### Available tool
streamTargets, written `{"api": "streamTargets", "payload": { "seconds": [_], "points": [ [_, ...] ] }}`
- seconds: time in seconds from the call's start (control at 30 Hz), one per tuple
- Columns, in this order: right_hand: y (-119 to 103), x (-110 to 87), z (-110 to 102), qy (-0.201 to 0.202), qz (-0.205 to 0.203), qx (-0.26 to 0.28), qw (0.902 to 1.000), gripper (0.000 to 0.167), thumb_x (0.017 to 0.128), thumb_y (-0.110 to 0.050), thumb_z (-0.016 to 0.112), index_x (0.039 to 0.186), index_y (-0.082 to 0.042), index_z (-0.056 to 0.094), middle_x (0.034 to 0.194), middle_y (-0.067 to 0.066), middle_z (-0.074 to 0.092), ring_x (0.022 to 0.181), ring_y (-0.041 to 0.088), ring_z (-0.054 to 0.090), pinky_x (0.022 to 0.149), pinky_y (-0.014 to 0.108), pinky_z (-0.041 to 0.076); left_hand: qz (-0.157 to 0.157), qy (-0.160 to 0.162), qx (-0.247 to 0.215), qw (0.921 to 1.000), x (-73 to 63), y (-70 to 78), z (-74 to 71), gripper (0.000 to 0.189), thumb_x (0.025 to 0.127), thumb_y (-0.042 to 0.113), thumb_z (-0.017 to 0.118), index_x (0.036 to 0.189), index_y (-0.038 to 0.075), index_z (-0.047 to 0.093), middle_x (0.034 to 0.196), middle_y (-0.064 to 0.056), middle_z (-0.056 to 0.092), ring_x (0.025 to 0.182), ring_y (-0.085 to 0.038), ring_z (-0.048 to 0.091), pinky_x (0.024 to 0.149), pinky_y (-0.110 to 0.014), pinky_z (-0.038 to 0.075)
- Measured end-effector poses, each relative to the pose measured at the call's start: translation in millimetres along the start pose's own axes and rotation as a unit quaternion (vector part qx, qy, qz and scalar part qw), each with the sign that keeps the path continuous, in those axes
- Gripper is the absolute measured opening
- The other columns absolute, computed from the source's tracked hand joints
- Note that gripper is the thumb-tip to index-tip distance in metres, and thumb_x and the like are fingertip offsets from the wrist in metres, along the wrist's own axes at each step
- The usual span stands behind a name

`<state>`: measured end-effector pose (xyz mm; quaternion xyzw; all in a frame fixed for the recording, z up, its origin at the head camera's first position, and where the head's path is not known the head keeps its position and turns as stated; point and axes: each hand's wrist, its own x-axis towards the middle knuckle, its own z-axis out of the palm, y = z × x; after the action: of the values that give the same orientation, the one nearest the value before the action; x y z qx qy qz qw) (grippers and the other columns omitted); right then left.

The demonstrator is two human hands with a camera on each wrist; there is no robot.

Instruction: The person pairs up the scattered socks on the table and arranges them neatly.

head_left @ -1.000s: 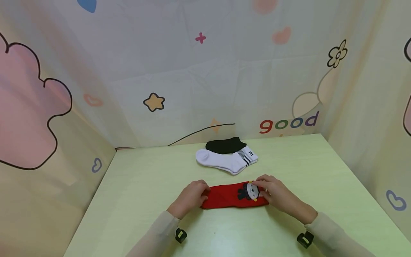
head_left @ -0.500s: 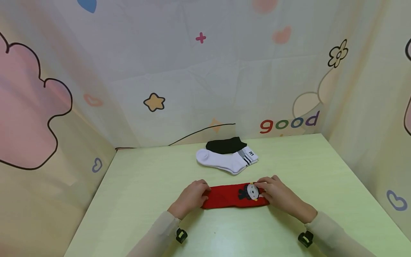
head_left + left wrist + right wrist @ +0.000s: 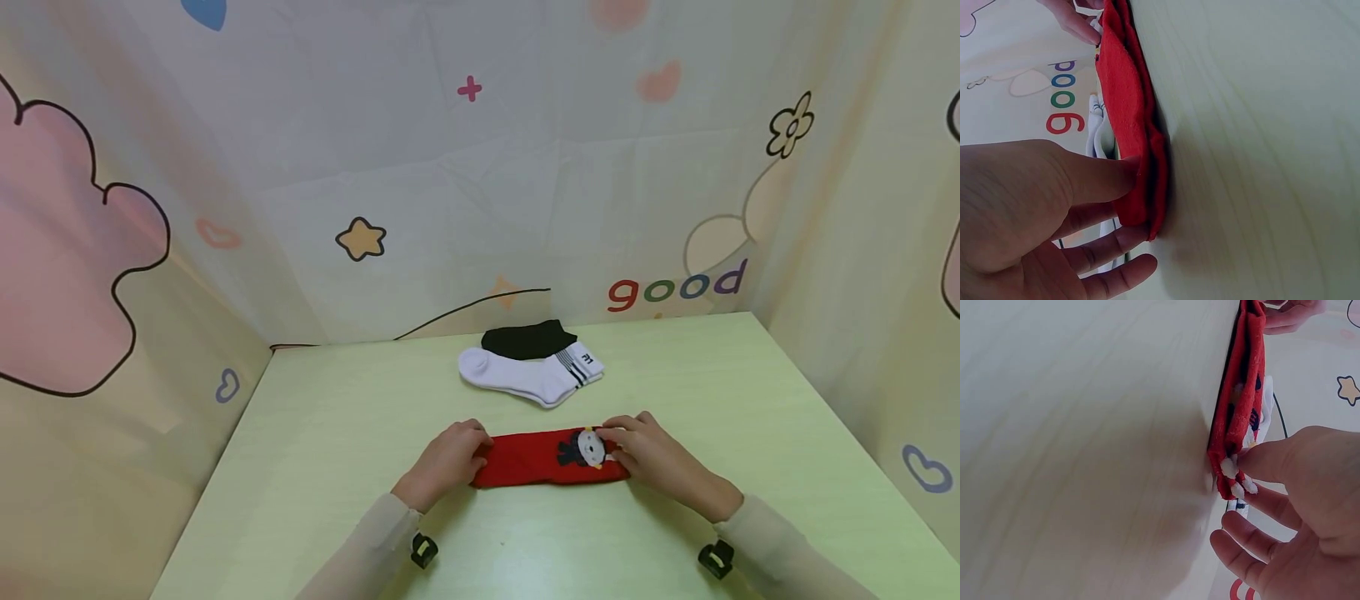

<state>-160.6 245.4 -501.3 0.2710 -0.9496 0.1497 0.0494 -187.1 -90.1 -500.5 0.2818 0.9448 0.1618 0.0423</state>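
Note:
A pair of red socks (image 3: 517,460) lies flat and folded into a strip, with a dark cartoon animal with a pale face at its right end. My left hand (image 3: 444,462) pinches the strip's left end, thumb on top and fingers around the end edge. At the opposite end, my right hand (image 3: 663,462) pinches the corner beside the cartoon face, partly covering it. The right wrist view shows white tufts on the red socks (image 3: 1254,369) next to the thumb. From the left wrist view, stacked layers of the red socks (image 3: 1124,87) show along the near edge.
Behind the red strip lie white socks (image 3: 513,375) with black stripes at the cuff. Black socks (image 3: 525,340) lie just beyond, partly overlapped by the white ones. The pale green table (image 3: 337,433) ends at a printed cloth backdrop (image 3: 480,208).
The right hand and the right end of the red socks have shifted very slightly toward the near side. The left hand keeps its place.

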Motion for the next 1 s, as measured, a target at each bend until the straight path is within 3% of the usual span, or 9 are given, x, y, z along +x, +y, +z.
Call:
{"api": "streamTargets", "payload": {
  "seconds": [0.27, 0.43, 0.77, 1.0],
  "points": [
    [-1.4, 1.2, -3.9, 0.001, -0.006, -0.008, 0.9999, 0.035, 0.086, -0.004, 0.081, 0.12, -0.002, 0.075, 0.119, 0.015, 0.069, 0.098, 0.028, 0.056, 0.08, 0.037, 0.055, 0.001, 0.0, 0.008, 1.0, -1.2, 1.2, -1.7, 0.023, 0.092, 0.009, 0.077, 0.114, 0.003, 0.076, 0.114, -0.008, 0.07, 0.103, -0.024, 0.065, 0.102, -0.04, 0.051],
    [-1.3, -0.2, -3.4, 0.008, -0.008, -0.01, 0.9999, 0.036, 0.087, -0.006, 0.081, 0.122, -0.006, 0.074, 0.124, 0.016, 0.067, 0.105, 0.031, 0.057, 0.084, 0.041, 0.058, 0.007, 0.014, 0.017, 0.9997, -4.5, 0.5, -0.3, 0.023, 0.091, 0.011, 0.078, 0.113, 0.004, 0.076, 0.116, -0.008, 0.069, 0.103, -0.026, 0.063, 0.093, -0.036, 0.054],
    [-12.1, -5.0, -3.6, 0.052, -0.073, 0.02, 0.9958, 0.045, 0.083, -0.009, 0.085, 0.127, -0.007, 0.072, 0.129, 0.014, 0.065, 0.117, 0.03, 0.06, 0.092, 0.044, 0.057, 0.021, 0.038, 0.016, 0.9989, -12.7, 6.0, -2.4, 0.033, 0.092, 0.02, 0.079, 0.121, 0.008, 0.073, 0.131, -0.01, 0.064, 0.115, -0.027, 0.061, 0.097, -0.038, 0.054],
    [-12.2, -8.9, -2.1, 0.021, -0.084, 0.036, 0.9956, 0.054, 0.085, -0.018, 0.086, 0.136, -0.014, 0.067, 0.135, 0.01, 0.064, 0.121, 0.03, 0.058, 0.093, 0.048, 0.057, 0.042, 0.031, 0.018, 0.9985, -16.9, 7.5, -0.1, 0.047, 0.09, 0.032, 0.081, 0.132, 0.016, 0.069, 0.139, -0.008, 0.061, 0.122, -0.026, 0.058, 0.101, -0.042, 0.052]
  ]
}}
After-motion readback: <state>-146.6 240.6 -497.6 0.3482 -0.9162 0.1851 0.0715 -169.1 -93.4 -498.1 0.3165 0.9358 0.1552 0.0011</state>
